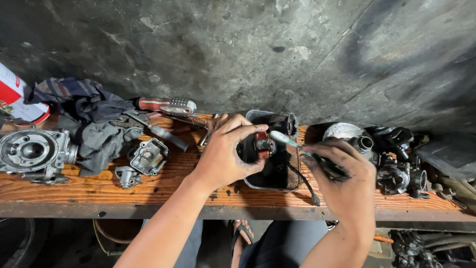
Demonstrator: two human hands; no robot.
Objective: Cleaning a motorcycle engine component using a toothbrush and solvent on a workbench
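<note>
My left hand [225, 154] grips a small dark engine part [261, 145] with a reddish face, holding it over a black rectangular tray [274, 182] on the wooden bench [163, 186]. My right hand [342, 181] holds a toothbrush [292, 143] by its dark handle. The brush's pale head points left and touches the part. A black cable [303, 182] hangs from the part across the tray's edge.
A round metal engine housing [32, 153] lies at the left, next to crumpled rags [94, 124], a small metal cover [148, 156] and a red-handled screwdriver [166, 105]. Dark carburettor parts [396, 161] crowd the right. A grimy concrete wall [248, 49] stands behind.
</note>
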